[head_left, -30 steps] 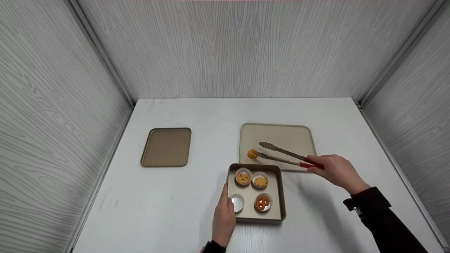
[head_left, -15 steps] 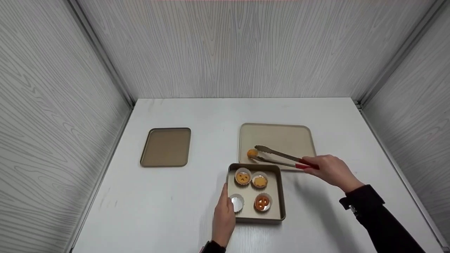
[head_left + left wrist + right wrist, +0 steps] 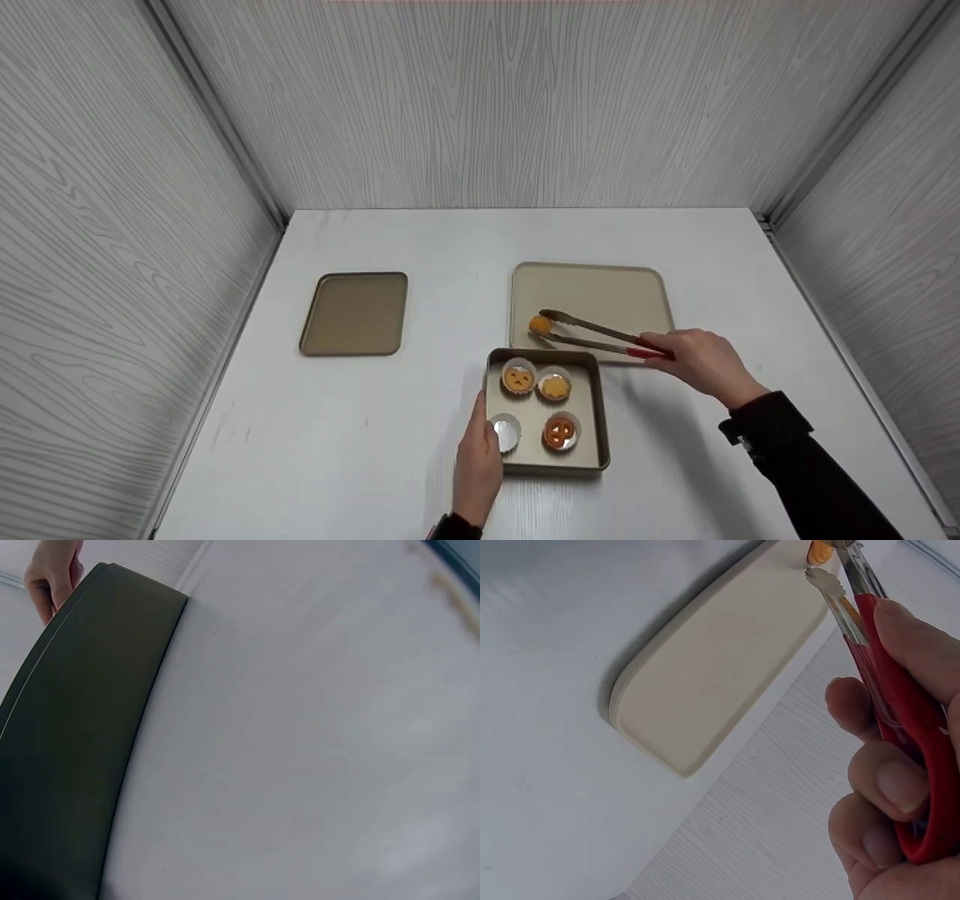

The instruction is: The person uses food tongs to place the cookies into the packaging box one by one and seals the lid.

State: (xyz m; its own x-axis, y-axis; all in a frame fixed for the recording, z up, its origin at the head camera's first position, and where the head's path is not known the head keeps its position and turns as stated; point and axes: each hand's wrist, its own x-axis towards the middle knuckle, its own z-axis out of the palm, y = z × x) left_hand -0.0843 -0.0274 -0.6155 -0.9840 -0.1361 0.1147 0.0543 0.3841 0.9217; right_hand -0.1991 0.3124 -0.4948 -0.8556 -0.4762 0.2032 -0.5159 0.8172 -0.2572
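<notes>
My right hand (image 3: 705,365) grips red-handled tongs (image 3: 600,326), seen close in the right wrist view with the fingers curled round the handles (image 3: 922,735). The tong tips lie on either side of a small round orange pastry (image 3: 539,324), at the near left corner of a large beige tray (image 3: 607,289). At the left wall of a deep square baking pan (image 3: 592,457), my left hand (image 3: 478,465) holds the rim, thumb over it. Inside the pan are a bear-faced tart (image 3: 518,379), a yellow tart (image 3: 555,387), a brown tart (image 3: 559,433) and an unfilled paper cup (image 3: 507,433).
A smaller brown tray (image 3: 356,315) lies at the left of the white table (image 3: 420,420). Wood-grain panels (image 3: 480,105) enclose the table at the back and both sides. The pan stands directly in front of the beige tray, close to its near edge.
My right hand has moved slightly left, bringing the tongs from beside the orange pastry to around it, their tips closer together. The left hand and the pan have stayed still.
</notes>
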